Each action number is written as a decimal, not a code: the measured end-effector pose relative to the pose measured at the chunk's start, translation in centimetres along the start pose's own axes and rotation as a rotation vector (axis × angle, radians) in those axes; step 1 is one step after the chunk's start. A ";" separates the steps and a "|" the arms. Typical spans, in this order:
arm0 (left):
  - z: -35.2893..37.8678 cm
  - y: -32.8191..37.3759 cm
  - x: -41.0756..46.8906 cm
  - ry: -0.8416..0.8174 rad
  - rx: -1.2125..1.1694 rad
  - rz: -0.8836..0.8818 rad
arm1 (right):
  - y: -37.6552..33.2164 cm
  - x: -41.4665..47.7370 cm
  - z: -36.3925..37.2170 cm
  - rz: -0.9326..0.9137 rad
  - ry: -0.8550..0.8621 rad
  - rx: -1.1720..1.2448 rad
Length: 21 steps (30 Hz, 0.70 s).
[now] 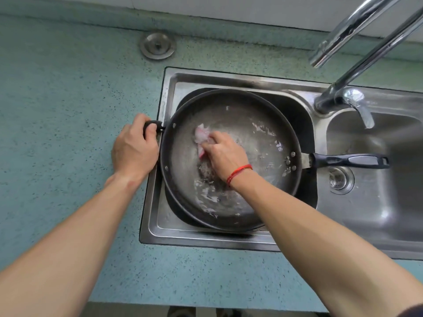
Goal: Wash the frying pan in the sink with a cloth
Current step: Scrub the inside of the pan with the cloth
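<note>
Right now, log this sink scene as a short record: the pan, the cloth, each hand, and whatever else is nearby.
frying pan: sits in the left basin of the sink, wet, with foam patches
long handle: points right, over the other basin
cloth: pinkish-white, inside the pan, left of centre
left hand: grips the small side handle
right hand: holds the cloth down on the pan floor
nearby: faucet behind the sink; metal drain plug on the counter
</note>
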<state>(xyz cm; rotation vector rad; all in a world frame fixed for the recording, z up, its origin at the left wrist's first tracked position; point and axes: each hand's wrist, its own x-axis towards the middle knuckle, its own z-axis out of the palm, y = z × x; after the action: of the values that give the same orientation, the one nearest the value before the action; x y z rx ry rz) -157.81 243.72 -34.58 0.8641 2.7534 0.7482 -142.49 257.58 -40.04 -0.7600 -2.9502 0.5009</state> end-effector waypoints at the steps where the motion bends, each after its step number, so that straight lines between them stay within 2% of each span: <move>1: 0.0 0.0 -0.1 0.000 0.002 0.001 | 0.7 0.0 -0.4 0.009 -0.013 -0.017; 4: 0.0 0.1 -0.1 0.002 -0.003 -0.001 | 3.8 -0.2 -2.6 0.115 -0.139 -0.089; 6: 0.1 0.2 -0.1 0.005 -0.004 -0.003 | 5.4 -1.0 -3.9 0.178 -0.161 -0.172; 10: 0.1 0.0 -0.1 0.006 -0.021 -0.011 | 5.4 -3.6 -5.6 0.258 -0.268 -0.280; 18: -0.2 0.2 -0.1 -0.017 -0.010 -0.013 | 1.6 -8.5 -6.7 0.284 -0.529 -0.166; 21: -0.3 0.2 -0.1 -0.016 -0.001 -0.011 | -0.7 -9.1 -5.7 0.210 -0.520 -0.020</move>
<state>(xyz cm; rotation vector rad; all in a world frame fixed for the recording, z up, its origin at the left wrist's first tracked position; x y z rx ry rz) -157.70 243.66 -34.24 0.8509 2.7409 0.7377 -134.04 254.32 -34.18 -1.0965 -3.3611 0.7922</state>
